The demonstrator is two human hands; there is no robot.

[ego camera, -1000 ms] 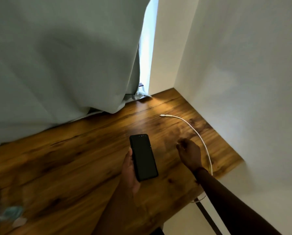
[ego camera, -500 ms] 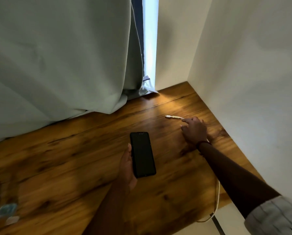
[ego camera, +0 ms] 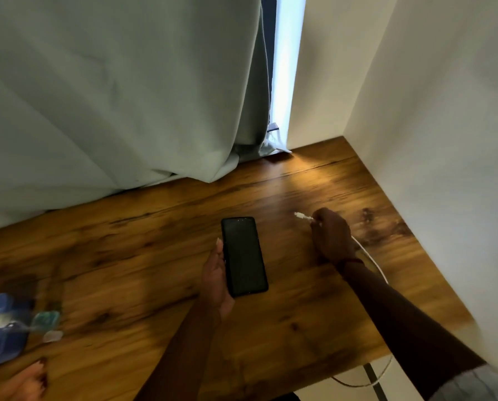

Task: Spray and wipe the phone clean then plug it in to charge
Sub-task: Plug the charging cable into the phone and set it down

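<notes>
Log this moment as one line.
left hand: holds phone | right hand: pinches charging cable | plug: not inserted

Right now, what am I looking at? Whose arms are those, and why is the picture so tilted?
There is no machine here. A person wears a camera on their head, so you see their own arms from above. The left hand holds a flat black phone, screen dark. The right hand pinches the plug end of a thin white charging cable, which trails off the brown wooden table. A pale green curtain hangs behind. Blurry blue things sit at the left edge.
</notes>
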